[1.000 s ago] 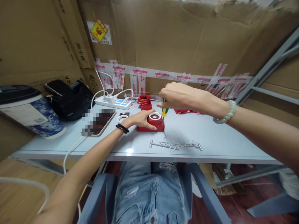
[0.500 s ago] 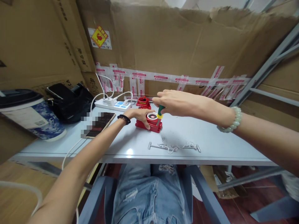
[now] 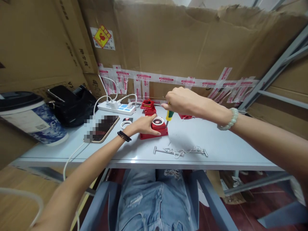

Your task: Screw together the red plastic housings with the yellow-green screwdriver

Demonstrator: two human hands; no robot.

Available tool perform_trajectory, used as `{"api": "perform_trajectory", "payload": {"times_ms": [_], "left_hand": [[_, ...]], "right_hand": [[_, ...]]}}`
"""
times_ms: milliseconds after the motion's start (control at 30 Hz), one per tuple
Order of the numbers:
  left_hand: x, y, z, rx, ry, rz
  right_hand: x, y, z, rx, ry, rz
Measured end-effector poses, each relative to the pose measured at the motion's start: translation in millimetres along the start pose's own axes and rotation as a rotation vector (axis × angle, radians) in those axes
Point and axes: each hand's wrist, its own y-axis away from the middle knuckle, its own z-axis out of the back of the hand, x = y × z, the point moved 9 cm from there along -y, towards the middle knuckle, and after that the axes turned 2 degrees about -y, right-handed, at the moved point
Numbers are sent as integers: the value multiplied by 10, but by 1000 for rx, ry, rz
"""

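Observation:
A red box-like housing (image 3: 154, 135) with a white ring (image 3: 158, 121) on its top sits on the table. My left hand (image 3: 143, 125) grips it from the left, the thumb along the near side and the fingers behind. In my right hand (image 3: 181, 100) is a screwdriver (image 3: 169, 115) with a green and yellow handle. Its shaft points down at the right corner of the housing; whether the tip is in a screw is too small to tell. Close to my left wrist lie a loose white ring (image 3: 126, 124) and a small dark square piece (image 3: 127, 119).
Behind the housing stands another red part (image 3: 148, 106); a further red piece (image 3: 185, 116) is partly under my right forearm. Metal T-ended rods (image 3: 180, 152) with string and small screws lie near the front edge. Leftward are a phone (image 3: 106, 128), power strip (image 3: 120, 108) and large cup (image 3: 33, 122).
My right hand has risen and shifted right, with the screwdriver now more visible. My left hand has moved slightly toward me, baring the loose ring and the dark square.

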Motion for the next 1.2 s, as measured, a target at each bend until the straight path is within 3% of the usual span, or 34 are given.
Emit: {"api": "perform_trajectory", "payload": {"times_ms": [133, 267, 367, 500, 600, 667, 867, 1033, 1200], "left_hand": [[25, -21, -23, 22, 63, -38], [34, -28, -27, 25, 103, -39], [31, -31, -25, 30, 103, -26], [44, -40, -30, 29, 101, -8], [46, -47, -43, 26, 110, -22], [51, -51, -53, 28, 108, -23], [77, -48, -57, 30, 85, 11], [67, -42, -47, 23, 104, -5], [76, -39, -64, 37, 116, 1]], "right_hand": [[212, 220, 77, 55, -27, 265], [-62, 186, -36, 104, -118, 81], [-213, 60, -113, 10, -135, -31], [-145, 7, -92, -88, -280, 31], [-18, 80, -52, -31, -405, 139], [-12, 121, -52, 8, -439, 126], [-308, 59, -140, -65, -267, -184], [-267, -2, -127, -71, -398, -55], [-282, 55, -124, 25, -462, -10]]}}
